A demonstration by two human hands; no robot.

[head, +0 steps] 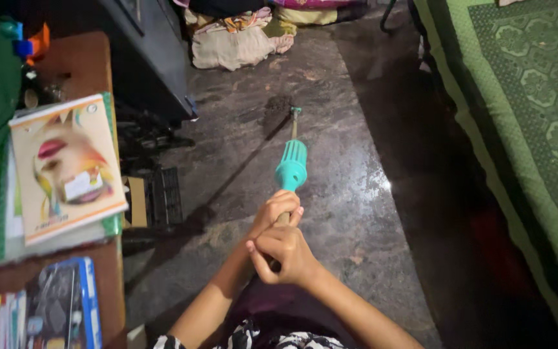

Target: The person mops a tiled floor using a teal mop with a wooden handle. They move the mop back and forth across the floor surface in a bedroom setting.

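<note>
Both my hands grip the wooden handle of a long mop or broom stick (292, 163) that has a teal plastic cage-like collar. My left hand (274, 210) wraps the handle just below the teal collar. Closer to my body, my right hand (283, 254) closes around the same handle. The stick points away from me toward the dark stone floor (330, 116). Its far end meets a dark mop head or smudge (278, 110) on the floor; I cannot tell which.
A wooden table (79, 64) at left holds a stack of notebooks (66, 168), books and a green bag. A dark cabinet (150, 58) stands behind it. A pile of cloth (240, 39) lies on the far floor. A green patterned bed cover (531, 116) runs along the right.
</note>
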